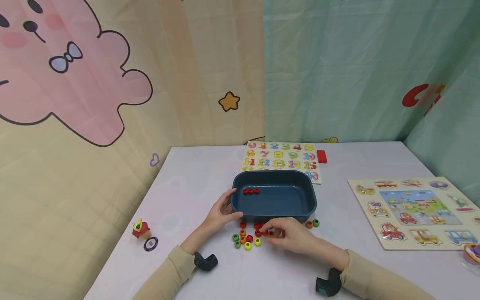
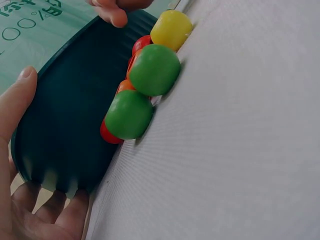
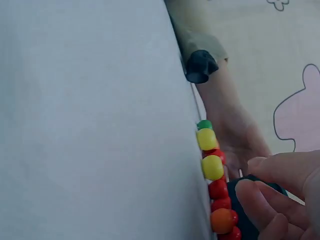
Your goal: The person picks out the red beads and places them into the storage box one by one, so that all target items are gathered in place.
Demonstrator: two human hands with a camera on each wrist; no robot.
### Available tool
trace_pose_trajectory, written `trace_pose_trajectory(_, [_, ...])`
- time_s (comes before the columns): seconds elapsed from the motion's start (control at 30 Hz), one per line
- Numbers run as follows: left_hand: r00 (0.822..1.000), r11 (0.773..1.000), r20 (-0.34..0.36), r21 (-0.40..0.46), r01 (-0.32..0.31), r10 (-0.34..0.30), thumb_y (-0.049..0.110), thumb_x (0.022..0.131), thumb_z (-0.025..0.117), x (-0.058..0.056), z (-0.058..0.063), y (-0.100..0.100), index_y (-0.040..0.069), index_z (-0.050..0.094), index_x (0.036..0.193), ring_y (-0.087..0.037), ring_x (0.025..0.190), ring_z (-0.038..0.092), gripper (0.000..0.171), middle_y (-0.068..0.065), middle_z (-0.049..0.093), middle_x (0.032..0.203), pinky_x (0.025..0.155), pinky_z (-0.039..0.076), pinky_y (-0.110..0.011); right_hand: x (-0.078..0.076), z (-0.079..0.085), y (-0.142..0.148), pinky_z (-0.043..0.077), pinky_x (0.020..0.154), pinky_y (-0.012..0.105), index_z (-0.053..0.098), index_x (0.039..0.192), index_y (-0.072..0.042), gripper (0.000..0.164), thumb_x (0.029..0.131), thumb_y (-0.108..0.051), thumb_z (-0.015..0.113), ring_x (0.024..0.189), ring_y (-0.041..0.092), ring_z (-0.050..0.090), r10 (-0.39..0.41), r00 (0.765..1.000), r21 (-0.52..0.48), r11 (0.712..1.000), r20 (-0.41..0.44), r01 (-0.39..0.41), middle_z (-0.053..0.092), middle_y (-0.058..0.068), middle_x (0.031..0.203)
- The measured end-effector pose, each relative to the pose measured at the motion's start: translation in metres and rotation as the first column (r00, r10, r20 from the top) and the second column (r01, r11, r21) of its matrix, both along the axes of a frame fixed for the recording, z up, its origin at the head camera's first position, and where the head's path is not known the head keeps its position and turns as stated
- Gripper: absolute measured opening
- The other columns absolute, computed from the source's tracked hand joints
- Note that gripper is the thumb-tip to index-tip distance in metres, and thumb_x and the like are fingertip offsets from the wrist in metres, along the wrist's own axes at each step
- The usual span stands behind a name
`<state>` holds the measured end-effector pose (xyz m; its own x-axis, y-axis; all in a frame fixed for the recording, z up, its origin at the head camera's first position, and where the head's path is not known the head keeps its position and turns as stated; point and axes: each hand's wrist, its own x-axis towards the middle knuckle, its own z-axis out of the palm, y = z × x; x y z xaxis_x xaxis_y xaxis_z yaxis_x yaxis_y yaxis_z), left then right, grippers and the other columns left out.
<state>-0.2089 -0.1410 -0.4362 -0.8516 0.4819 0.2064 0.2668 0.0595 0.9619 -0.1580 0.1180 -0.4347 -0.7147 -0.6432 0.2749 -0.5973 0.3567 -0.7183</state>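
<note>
A dark blue rectangular tub [image 1: 277,208] stands on the white table, with three red beads [image 1: 251,191] inside at its left. My left hand [image 1: 221,212] grips its left end, thumb on the near rim and fingers round the outer wall, as the left wrist view [image 2: 45,215] shows. Loose red, orange, yellow [image 1: 248,246] and green beads [image 1: 235,237] lie along the tub's near side. My right hand [image 1: 290,234] hovers low over the red beads [image 1: 258,233] there, thumb and forefinger bent a little apart. In the right wrist view, no bead shows between those fingertips [image 3: 247,192].
Behind the tub lies a number puzzle board [image 1: 279,154] beside a red block [image 1: 321,156]. A vehicle puzzle board [image 1: 421,212] occupies the right side. A small toy figure [image 1: 141,229] and a black disc [image 1: 151,243] are at left. Orange and green beads [image 1: 316,223] sit near the tub's right corner.
</note>
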Motion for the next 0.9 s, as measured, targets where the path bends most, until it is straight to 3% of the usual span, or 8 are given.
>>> trace_pose_trajectory(0.3, [1.000,1.000,-0.001,-0.006,0.003,-0.003,0.008,0.081,0.065,0.000,0.001,0.000,0.003,0.021,0.140,-0.034,0.129,0.024,0.074,-0.020,0.019,0.144,0.099,0.030,-0.044,-0.002,-0.022,-0.004,0.039,0.045,0.017,0.062,0.102,-0.031,0.026,0.077,-0.027,0.070,0.050,-0.001,0.042,-0.197,0.971,0.108,0.971,-0.135,0.212,0.052,-0.019,0.071])
trace_pose_trajectory(0.9, [1.000,1.000,0.007,-0.001,0.000,0.000,0.007,0.081,0.065,0.000,0.001,0.001,0.002,0.020,0.139,-0.035,0.129,0.023,0.074,-0.021,0.019,0.143,0.099,0.030,-0.044,-0.004,-0.028,-0.005,0.039,0.048,0.015,0.064,0.098,-0.028,0.025,0.075,-0.026,0.072,0.053,-0.003,0.042,-0.208,0.955,0.102,0.967,-0.214,0.233,0.056,-0.018,0.079])
